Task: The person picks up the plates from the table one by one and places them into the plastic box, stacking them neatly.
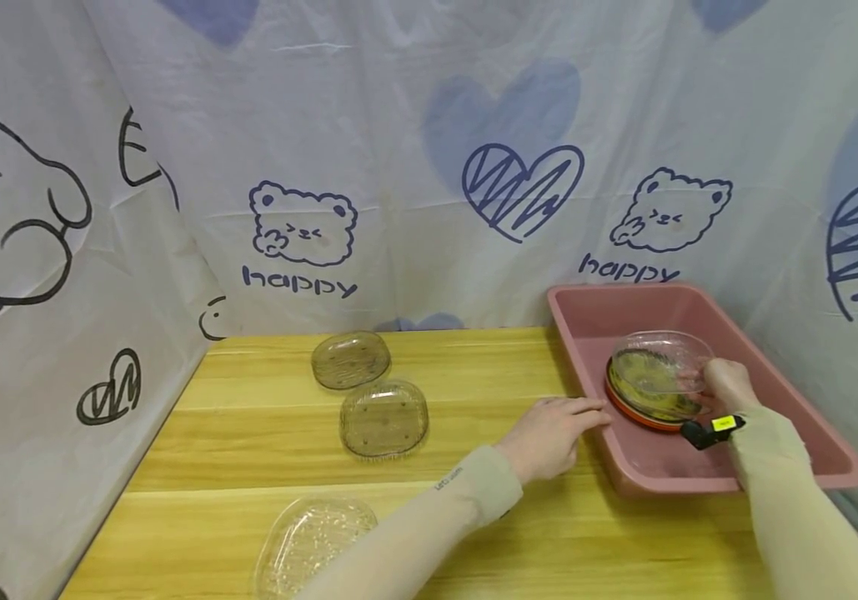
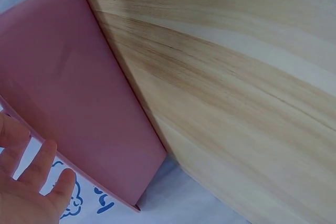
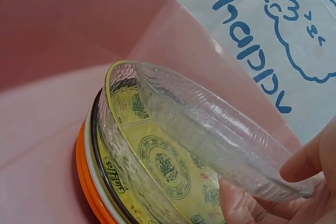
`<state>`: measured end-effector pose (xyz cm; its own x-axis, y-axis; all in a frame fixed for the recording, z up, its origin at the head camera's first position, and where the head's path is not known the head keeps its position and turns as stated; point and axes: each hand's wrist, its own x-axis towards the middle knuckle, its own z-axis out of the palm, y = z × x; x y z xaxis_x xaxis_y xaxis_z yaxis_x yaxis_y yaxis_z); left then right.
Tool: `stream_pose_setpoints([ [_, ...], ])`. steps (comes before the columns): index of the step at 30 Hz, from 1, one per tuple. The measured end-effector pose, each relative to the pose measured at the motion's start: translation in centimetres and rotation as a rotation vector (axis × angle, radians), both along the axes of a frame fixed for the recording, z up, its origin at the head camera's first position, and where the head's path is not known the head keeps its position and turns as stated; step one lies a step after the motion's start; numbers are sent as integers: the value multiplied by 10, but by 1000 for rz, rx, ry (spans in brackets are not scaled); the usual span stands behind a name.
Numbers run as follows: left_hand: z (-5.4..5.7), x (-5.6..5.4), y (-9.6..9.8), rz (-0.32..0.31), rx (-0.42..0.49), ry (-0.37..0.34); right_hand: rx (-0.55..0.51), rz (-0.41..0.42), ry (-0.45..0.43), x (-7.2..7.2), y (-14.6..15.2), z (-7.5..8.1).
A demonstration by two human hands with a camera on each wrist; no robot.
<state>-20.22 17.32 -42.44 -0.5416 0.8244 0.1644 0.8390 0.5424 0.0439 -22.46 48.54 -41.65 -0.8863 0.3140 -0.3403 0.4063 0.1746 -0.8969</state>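
My right hand point(image 1: 729, 383) pinches the edge of a clear plastic dish point(image 1: 661, 350), thumb on one face and fingers on the other. The dish is tilted over a stack in the pink basin point(image 1: 706, 483). On top of that stack lies a yellow patterned plate point(image 3: 168, 169) with a clear textured rim. A dark-rimmed edge, a white one and an orange plate point(image 3: 85, 182) show beneath it. At the basin's left rim, my left hand point(image 1: 549, 433) rests its loosely bent fingers point(image 2: 39, 163).
Two smoky clear dishes point(image 1: 383, 419) sit side by side at the back left of the wooden table point(image 1: 211, 450). A larger clear textured dish point(image 1: 316, 533) lies at the front, partly behind my left forearm. Printed cloth point(image 1: 398, 275) hangs along the back and sides.
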Motion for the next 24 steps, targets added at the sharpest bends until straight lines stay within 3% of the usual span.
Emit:
stream_pose_setpoints([
  [9,-4,-1,0,1,5,1,61,8,-56,4,0,2],
  [14,-4,-2,0,0,6,2,75,-13,-31,6,1,2],
  [24,-4,-1,-1,5,-3,-5,206,-105,45,6,-5,-4],
])
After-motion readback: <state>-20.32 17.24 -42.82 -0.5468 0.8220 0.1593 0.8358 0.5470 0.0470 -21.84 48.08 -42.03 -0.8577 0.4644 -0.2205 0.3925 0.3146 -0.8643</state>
